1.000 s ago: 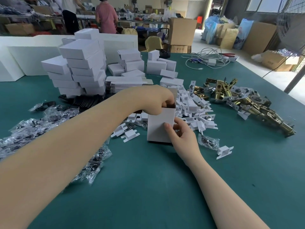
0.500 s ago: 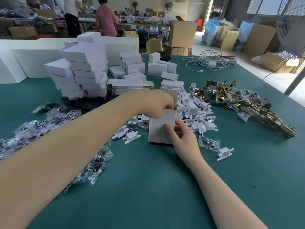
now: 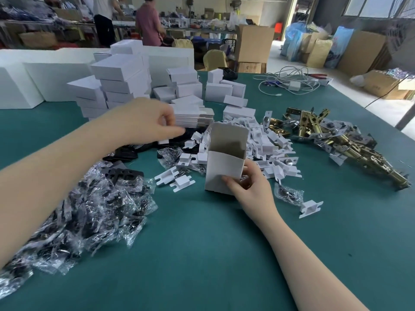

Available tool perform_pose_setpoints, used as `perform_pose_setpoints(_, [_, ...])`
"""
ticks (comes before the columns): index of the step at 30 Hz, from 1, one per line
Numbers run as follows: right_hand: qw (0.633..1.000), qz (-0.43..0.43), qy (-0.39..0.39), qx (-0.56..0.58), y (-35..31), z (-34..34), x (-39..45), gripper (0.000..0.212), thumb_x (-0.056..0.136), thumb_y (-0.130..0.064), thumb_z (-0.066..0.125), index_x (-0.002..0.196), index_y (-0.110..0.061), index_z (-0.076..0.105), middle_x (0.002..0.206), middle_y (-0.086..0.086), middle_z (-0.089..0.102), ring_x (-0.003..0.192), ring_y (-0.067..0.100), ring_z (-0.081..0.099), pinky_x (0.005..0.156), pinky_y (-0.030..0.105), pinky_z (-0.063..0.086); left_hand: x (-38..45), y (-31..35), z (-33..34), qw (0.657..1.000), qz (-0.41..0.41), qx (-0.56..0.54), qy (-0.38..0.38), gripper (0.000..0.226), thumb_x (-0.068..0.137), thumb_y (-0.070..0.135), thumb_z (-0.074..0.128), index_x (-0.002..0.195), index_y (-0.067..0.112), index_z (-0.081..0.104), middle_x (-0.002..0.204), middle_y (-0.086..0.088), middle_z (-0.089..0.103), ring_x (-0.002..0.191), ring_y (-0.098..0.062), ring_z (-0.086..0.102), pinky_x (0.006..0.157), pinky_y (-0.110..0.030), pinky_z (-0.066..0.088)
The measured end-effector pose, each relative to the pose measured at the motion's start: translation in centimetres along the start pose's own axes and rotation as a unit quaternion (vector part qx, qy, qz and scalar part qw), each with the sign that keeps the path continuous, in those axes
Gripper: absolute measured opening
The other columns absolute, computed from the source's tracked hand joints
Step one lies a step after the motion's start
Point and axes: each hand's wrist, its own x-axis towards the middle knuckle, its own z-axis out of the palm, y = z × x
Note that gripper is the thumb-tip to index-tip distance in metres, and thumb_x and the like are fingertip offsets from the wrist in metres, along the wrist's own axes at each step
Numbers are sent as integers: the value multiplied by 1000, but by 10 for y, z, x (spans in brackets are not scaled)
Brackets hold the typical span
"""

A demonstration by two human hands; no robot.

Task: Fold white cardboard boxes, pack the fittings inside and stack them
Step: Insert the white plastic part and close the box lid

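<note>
While the box point(image 3: 224, 169) is pinched low on its near face by the right hand point(image 3: 249, 187), it stands on the table point(image 3: 202, 254), long axis upright, open mouth and raised flap pointing up. With so low a hold, it could be tipped if knocked near the top. Beyond the grip and to its left, the left hand point(image 3: 152, 122) is curled over black parts; whether anything is grasped cannot be told

A white cable point(image 3: 289, 84) and red pliers point(image 3: 315, 75) lie on the green table point(image 3: 213, 254).
</note>
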Motion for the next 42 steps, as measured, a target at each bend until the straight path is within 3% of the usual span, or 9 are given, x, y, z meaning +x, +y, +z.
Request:
perform_pose_setpoints(2, [1000, 5, 23, -5, 0, 0, 2, 34, 84, -28, 74, 108, -46, 57, 89, -16, 66, 60, 3, 49, 58, 12, 41, -10, -18, 12, 997, -19, 26, -67, 7, 87, 29, 65, 86, 34, 60, 69, 12, 58, 63, -1, 51, 50, -20, 31])
perform_pose_setpoints(6, [1000, 9, 15, -1, 0, -1, 2, 35, 85, -29, 74, 110, -45, 57, 91, -10, 65, 61, 3, 48, 58, 12, 42, -27, -44, 34, 982, -43, 46, -176, 36, 83, 6, 52, 98, 38, 57, 65, 3, 57, 57, -11, 48, 52, -26, 37])
perform_pose_setpoints(11, [1000, 7, 17, 1, -1, 0, 1, 43, 84, -30, 75, 99, -64, 52, 89, -10, 64, 61, 5, 50, 58, 12, 42, -36, -55, 55, 967, -24, 74, -245, 35, 93, 33, 59, 127, 35, 54, 81, 14, 56, 68, -2, 51, 62, -21, 40])
perform_pose_setpoints(16, [1000, 10, 8, -1, 1, -1, 1, 43, 85, -32, 74, 105, -64, 52, 91, -12, 65, 69, 14, 54, 65, 19, 46, -34, -59, 63, 950, -13, 125, -285, 45, 92, 50, 60, 133, 34, 55, 128, 9, 55, 116, -11, 53, 101, -30, 43])
perform_pose_setpoints(25, [999, -3, -28, -35, 9, -1, 5, 43, 94, -21, 62, 132, -41, 55, 86, -33, 63, 62, 3, 44, 62, 10, 40, -25, -61, 62, 968, -74, 140, -195, 44, 81, 53, 73, 118, 29, 65, 104, 12, 63, 98, -12, 60, 85, -32, 52])
perform_pose_setpoints(28, [999, 1, -33, -27, 9, -1, 6, 42, 95, -23, 62, 132, -42, 55, 97, -31, 65, 68, 4, 50, 69, 14, 44, -23, -70, 54, 988, -90, 49, -114, 18, 79, 49, 75, 87, 33, 72, 88, 18, 66, 81, -5, 62, 75, -31, 55])
perform_pose_setpoints(32, [999, 3, -30, -19, 9, 0, 6, 41, 94, -25, 62, 130, -43, 55, 101, -25, 68, 75, 18, 54, 77, 25, 47, -21, -77, 48, 981, -135, -142, -12, 15, 83, 41, 73, 82, 27, 69, 73, 15, 72, 68, 0, 69, 57, -19, 47])
perform_pose_setpoints(37, [999, 8, -28, -16, 9, 0, 6, 42, 94, -26, 63, 131, -44, 55, 100, -23, 68, 71, 9, 51, 73, 22, 46, -17, -72, 53, 895, -220, -388, -9, 14, 95, 30, 62, 97, 17, 58, 103, 4, 69, 72, -4, 73, 65, -25, 51])
perform_pose_setpoints(42, [999, 11, -29, -10, 8, 0, 6, 41, 94, -27, 63, 128, -47, 55, 101, -20, 69, 69, 12, 51, 73, 23, 46, -22, -59, 50, 822, -187, -537, -20, 20, 99, 17, 56, 112, 31, 62, 118, -2, 60, 74, -7, 72, 63, -23, 47])
